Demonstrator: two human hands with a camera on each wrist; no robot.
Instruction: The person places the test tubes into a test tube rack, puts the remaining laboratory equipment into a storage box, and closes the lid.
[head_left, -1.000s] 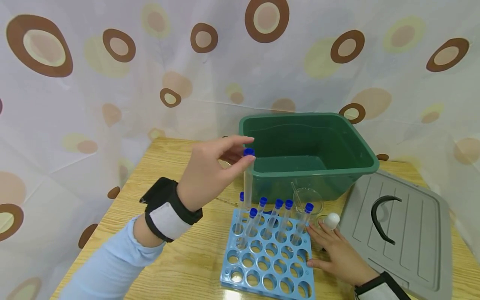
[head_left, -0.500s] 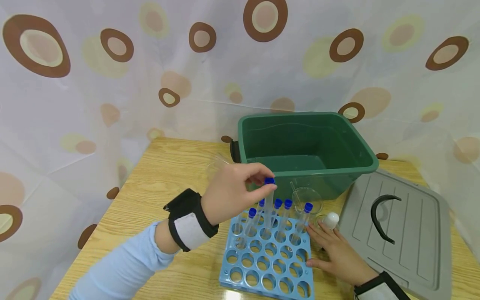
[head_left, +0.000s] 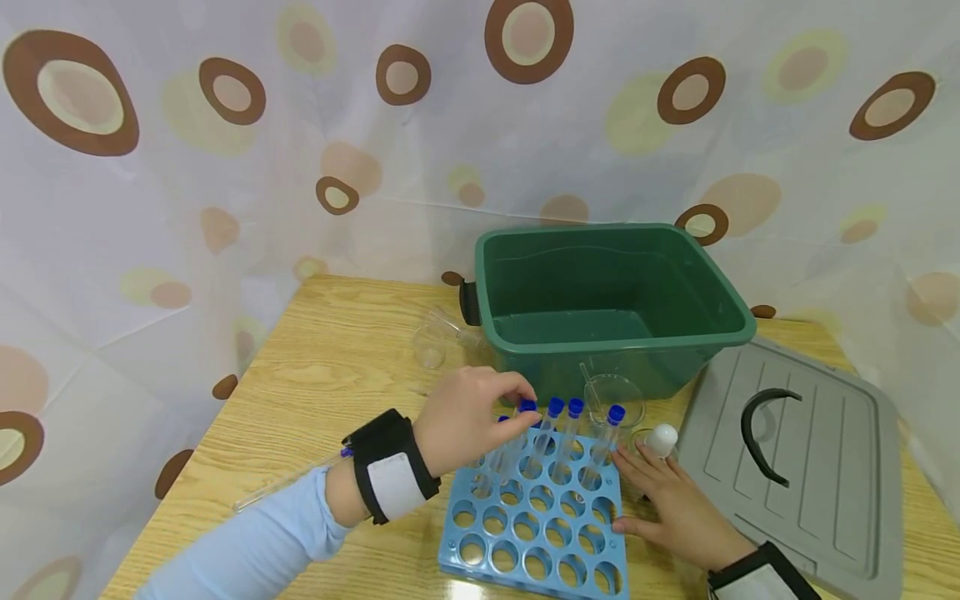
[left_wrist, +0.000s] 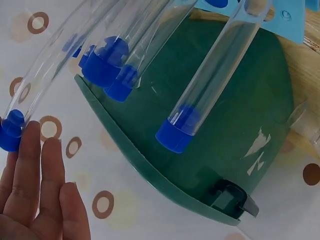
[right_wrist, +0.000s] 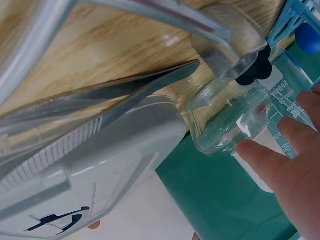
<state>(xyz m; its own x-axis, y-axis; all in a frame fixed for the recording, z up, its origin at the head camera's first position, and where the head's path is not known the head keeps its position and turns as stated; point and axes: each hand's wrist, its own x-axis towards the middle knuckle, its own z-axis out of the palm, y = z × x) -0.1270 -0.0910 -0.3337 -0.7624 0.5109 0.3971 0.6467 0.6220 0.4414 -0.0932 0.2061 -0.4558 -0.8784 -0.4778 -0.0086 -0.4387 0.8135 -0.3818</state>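
My left hand [head_left: 467, 418] pinches the blue cap of a clear test tube [left_wrist: 40, 70] between thumb and index finger. That tube stands in the back left part of a light blue test tube rack [head_left: 525, 525], its cap level with its neighbours'. Several other blue-capped test tubes [head_left: 570, 442] stand in the back rows, some partly hidden behind the left hand. My right hand [head_left: 678, 508] lies at the rack's right edge with its fingers extended and thumb against the side. In the right wrist view its fingertips are near a clear glass jar [right_wrist: 227, 117].
Behind the rack stands a green bin [head_left: 600, 367]; its grey lid [head_left: 817, 467] lies at the right. Clear glassware [head_left: 430, 346] is left of the bin, a round glass vessel [head_left: 615, 400] in front of it. Metal tweezers [right_wrist: 145, 92] show in the right wrist view.
My left hand has carried the test tube from above the rack's back left, rightward and then down into the rack. The right hand has stayed at the rack's edge.
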